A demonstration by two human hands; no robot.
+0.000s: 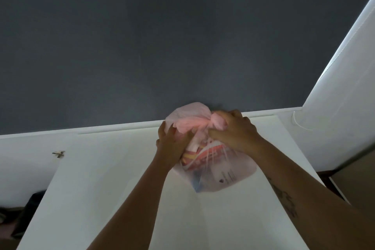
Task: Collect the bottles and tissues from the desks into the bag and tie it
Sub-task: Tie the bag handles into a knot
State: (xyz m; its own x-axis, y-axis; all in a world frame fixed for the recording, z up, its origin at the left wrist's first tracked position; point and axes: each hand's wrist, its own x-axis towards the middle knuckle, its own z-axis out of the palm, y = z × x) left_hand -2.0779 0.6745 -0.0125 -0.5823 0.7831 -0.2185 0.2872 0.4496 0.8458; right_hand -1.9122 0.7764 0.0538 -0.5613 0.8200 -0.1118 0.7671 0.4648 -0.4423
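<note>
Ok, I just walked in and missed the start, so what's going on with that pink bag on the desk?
A person is closing up a pink plastic bag that sits on the white desk against the dark grey wall. The left hand grips the gathered plastic on one side of the bag's top, and the right hand holds a bunched twist of it on the other. Packaging with red and yellow print shows through the thin plastic, so the bag is filled. Whether a knot is finished cannot be told.

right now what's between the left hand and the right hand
In the head view, only the bunched top of the pink plastic bag lies between the left hand and the right hand; both grip it.
</note>
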